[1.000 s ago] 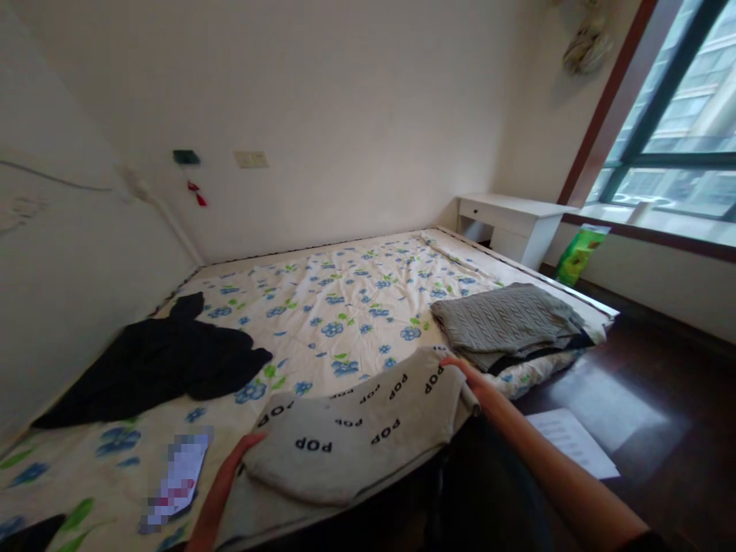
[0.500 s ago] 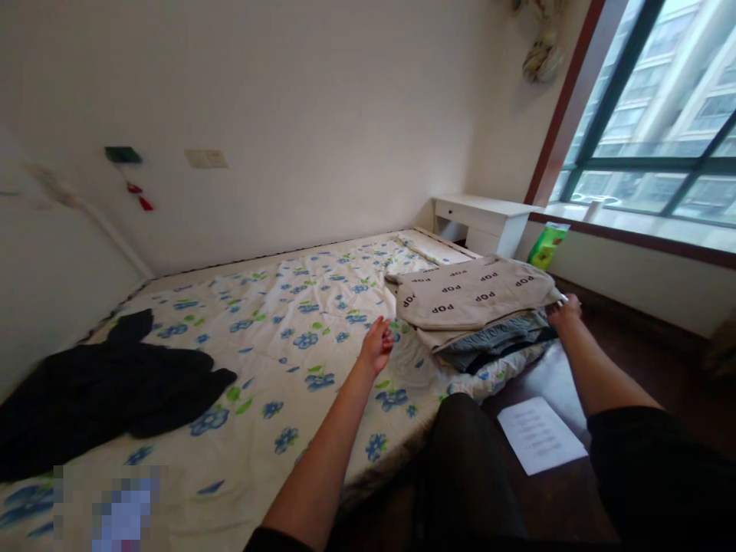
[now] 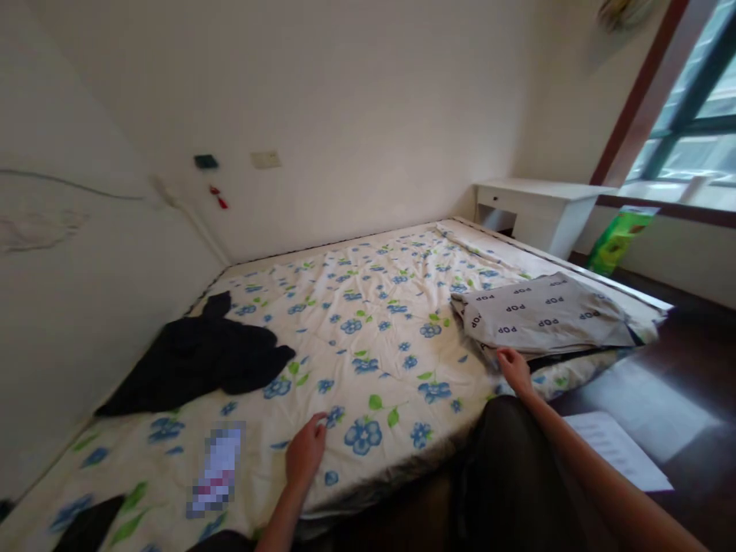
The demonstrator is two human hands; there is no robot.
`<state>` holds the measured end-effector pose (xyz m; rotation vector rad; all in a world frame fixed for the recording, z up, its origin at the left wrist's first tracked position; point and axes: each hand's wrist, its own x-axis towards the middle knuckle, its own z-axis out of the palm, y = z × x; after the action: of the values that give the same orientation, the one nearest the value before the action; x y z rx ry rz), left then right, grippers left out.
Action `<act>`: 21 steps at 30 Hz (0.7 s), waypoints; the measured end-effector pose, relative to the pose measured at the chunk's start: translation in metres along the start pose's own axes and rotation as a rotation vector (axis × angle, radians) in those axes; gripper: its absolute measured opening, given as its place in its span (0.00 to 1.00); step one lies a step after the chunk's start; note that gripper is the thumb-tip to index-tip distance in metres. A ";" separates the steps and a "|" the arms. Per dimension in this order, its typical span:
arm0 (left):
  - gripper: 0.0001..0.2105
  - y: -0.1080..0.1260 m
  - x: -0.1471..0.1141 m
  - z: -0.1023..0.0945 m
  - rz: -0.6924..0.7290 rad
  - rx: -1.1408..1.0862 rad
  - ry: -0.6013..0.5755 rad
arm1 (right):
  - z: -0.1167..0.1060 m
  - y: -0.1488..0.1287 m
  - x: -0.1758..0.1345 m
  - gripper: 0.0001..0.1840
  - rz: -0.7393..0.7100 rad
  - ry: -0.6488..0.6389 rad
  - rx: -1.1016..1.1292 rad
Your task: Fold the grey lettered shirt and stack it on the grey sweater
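My left hand (image 3: 306, 452) is just above the flowered bed sheet (image 3: 396, 452) near the bed's front edge, with its fingers curled and nothing seen in them. My right hand (image 3: 514, 371), slightly blurred, is by the near left corner of a folded grey garment printed with "POP" (image 3: 534, 314). Its fingers are bent inward and hold nothing I can see; whether they touch the cloth is unclear. Darker folded clothes partly show under the garment. To the left, a crumpled black garment (image 3: 201, 360) lies on the sheet.
A pixelated item (image 3: 217, 471) and a piece of black cloth (image 3: 92, 525) lie at the bed's front left. Printed paper (image 3: 618, 452) is low on the right. Beyond the bed stand a white desk (image 3: 537, 203) and a green packet (image 3: 621, 241).
The view has turned left. My right hand has left the printed garment's right end and moved to its near left corner. My left hand has drawn back toward the bed's front.
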<state>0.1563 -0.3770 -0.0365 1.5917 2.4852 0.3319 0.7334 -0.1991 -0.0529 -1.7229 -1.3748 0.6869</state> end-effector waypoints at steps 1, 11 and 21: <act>0.20 0.001 -0.007 0.002 -0.017 0.023 0.022 | 0.023 -0.019 0.002 0.22 -0.034 -0.115 0.005; 0.19 -0.008 -0.020 0.024 -0.086 -0.066 0.077 | 0.194 -0.092 -0.079 0.13 -0.229 -0.737 -0.640; 0.18 -0.044 0.092 -0.003 -0.059 0.308 0.096 | 0.212 -0.065 -0.061 0.07 -0.243 -0.774 -0.571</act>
<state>0.0787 -0.3114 -0.0481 1.6386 2.7597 0.0170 0.5116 -0.1982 -0.1136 -1.7188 -2.4639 0.9317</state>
